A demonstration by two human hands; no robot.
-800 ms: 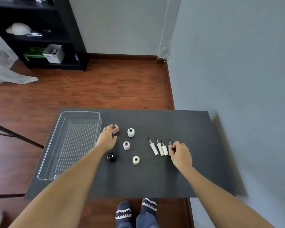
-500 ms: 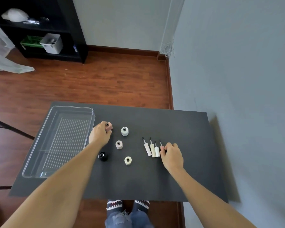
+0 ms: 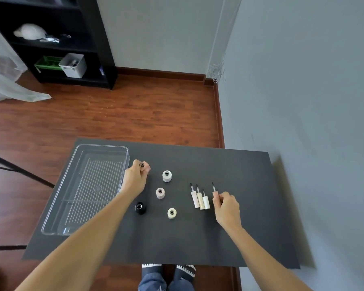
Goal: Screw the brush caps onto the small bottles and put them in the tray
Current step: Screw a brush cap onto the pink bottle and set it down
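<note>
My left hand grips a small pink bottle just right of the clear plastic tray. Several open bottles stand on the dark table: a pale green-white one, a pink one, a black one and a cream one. Three brush caps lie side by side, brushes pointing away from me. My right hand pinches a pink brush cap beside them, its brush tip sticking out above my fingers.
The dark table ends close to a grey wall on the right. Beyond it lies wooden floor, with a black shelf unit at the far left. My feet show under the table's near edge.
My left hand has closed on the pink bottle and raised it slightly. My right hand has picked the rightmost brush cap out of the row, leaving three lying there.
</note>
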